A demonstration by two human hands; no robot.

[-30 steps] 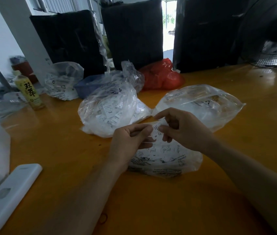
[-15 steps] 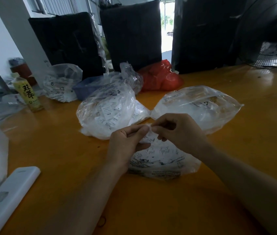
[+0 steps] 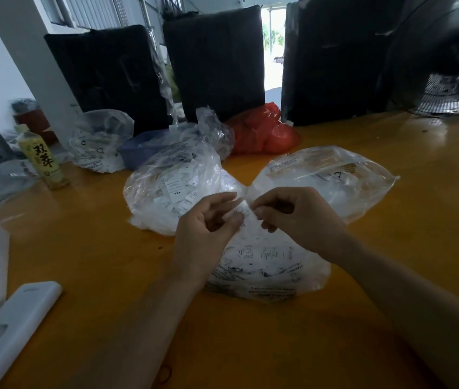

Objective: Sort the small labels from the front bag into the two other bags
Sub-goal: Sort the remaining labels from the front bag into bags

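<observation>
Above the front bag (image 3: pixel 267 265) on the worktop (image 3: pixel 110 248), the left hand (image 3: pixel 206 228) and right hand (image 3: pixel 293 217) each hold a narrow pinching grip on one small label (image 3: pixel 243 213), with the two other bags just behind.

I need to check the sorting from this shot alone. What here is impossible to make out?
- Head view: print on the label pinched between left hand and right hand is too small and partly behind fingertips.
- Front bag: its mouth is hidden by both hands.
- Right bag: contents lost in glare and cloudy plastic.
- Left bag: most label print is too small.
</observation>
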